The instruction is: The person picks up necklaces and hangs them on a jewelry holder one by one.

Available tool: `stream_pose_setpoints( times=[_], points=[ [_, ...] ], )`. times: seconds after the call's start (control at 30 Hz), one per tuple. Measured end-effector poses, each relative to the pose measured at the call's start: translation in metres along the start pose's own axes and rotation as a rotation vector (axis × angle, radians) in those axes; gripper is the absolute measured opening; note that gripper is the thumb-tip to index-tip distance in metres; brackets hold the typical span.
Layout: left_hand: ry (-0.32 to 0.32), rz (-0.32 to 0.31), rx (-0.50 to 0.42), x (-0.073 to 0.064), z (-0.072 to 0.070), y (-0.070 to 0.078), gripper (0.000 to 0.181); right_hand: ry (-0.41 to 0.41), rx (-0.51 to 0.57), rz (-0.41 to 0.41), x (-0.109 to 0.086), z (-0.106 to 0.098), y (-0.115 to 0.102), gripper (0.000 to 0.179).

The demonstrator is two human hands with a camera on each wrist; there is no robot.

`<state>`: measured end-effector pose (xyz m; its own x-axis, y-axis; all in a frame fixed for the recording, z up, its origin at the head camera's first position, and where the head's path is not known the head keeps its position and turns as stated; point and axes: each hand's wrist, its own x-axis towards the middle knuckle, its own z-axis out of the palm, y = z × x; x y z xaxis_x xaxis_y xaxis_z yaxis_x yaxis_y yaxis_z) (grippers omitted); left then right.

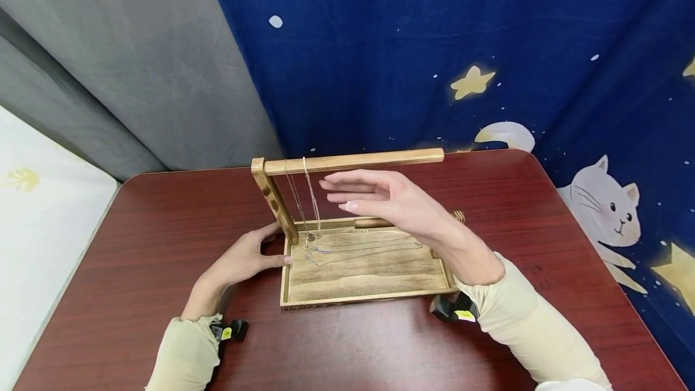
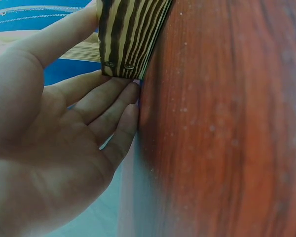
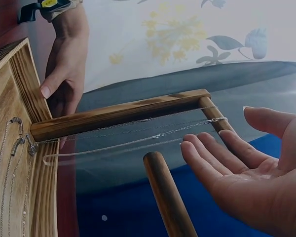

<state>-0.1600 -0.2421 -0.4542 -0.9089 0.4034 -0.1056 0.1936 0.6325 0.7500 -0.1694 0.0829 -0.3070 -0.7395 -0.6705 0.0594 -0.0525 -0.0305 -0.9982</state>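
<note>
A wooden jewelry stand has a shallow tray (image 1: 369, 279), an upright post (image 1: 278, 210) at left and a top bar (image 1: 380, 159). My left hand (image 1: 247, 258) holds the tray's left end, thumb on the rim and fingers at the back corner; the left wrist view shows them against the striped wood (image 2: 130, 39). Two chain necklaces (image 1: 312, 192) hang from the bar near the post. My right hand (image 1: 388, 198) hovers below the bar, fingers extended toward the chains, holding nothing. The right wrist view shows its fingertips beside a hanging chain (image 3: 182, 128); contact is unclear.
Inside the tray lies a thin chain necklace with a bluish beaded part (image 1: 320, 251). A shorter wooden rod (image 1: 371, 222) runs along the tray's back, partly hidden by my right hand. The stand rests on a reddish-brown table (image 1: 136, 294), with a blue curtain (image 1: 380, 47) behind.
</note>
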Motion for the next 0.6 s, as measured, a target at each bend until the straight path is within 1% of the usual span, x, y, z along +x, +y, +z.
stream_pose_setpoints(
  times=[0.27, 0.4, 0.6],
  points=[
    [0.002, -0.001, 0.000, 0.000, 0.001, 0.001, 0.082, -0.003, 0.008, 0.012, -0.006, -0.003, 0.002, 0.043],
    [-0.001, -0.002, 0.001, 0.000, 0.001, 0.001, 0.082, 0.002, 0.040, 0.015, -0.011, -0.005, 0.004, 0.044],
    [-0.005, -0.009, 0.005, -0.001, -0.001, 0.002, 0.083, -0.004, 0.081, -0.003, -0.021, -0.011, 0.005, 0.044]
  ],
)
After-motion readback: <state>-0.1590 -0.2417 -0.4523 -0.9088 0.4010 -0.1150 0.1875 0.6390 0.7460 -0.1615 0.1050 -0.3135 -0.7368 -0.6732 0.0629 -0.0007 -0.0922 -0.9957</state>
